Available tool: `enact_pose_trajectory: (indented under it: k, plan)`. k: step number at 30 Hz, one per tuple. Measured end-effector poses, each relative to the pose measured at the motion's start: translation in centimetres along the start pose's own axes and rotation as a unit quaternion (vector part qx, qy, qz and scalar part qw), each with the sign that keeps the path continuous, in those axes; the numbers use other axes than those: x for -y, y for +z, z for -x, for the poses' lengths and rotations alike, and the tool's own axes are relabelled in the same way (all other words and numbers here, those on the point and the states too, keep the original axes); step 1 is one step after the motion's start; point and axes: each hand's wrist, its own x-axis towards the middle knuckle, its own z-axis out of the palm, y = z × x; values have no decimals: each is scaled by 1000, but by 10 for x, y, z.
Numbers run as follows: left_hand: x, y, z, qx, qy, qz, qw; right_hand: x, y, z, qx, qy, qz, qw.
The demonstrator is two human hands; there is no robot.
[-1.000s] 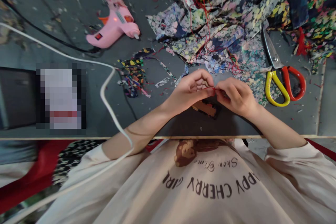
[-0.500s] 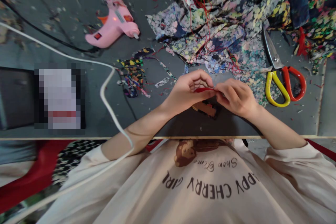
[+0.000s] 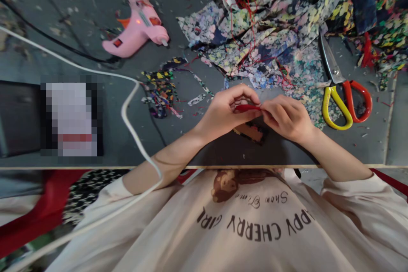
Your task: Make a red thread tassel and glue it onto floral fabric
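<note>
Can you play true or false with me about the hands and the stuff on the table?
1. The left hand and right hand both hold a small red thing. True.
2. The scissors have one yellow handle and one red handle. True.
3. The right hand holds the scissors. False: they lie on the table.
4. The glue gun is green. False: the glue gun is pink.
5. Patterned cloth lies beyond the hands. True.

One each: glue gun [image 3: 135, 29], scissors [image 3: 338, 89], held red piece [image 3: 247, 107]
</note>
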Motion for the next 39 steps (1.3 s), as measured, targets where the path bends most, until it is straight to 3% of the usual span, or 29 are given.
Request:
enact_pose_trajectory:
  k: [12, 21, 24, 27, 30, 39]
  plan:
    - [1, 1, 3, -24, 84, -113, 990, 0, 1, -1, 5, 15, -15, 1000]
    - [1, 1, 7, -38, 155, -195, 968, -1, 6, 3, 21, 64, -107, 992]
    - [2, 2, 8, -42, 178, -224, 957, 1, 4, 0, 29, 114, -174, 978]
    - [3, 2, 8, -42, 188, -257, 947, 3, 0, -4, 71, 211, -285, 932]
    - [5, 3, 9, -39, 194, -279, 940, 2, -2, -6, 114, 292, -407, 858]
    - [6, 3, 10, -48, 257, -310, 914, -4, -1, -6, 166, 411, -625, 642]
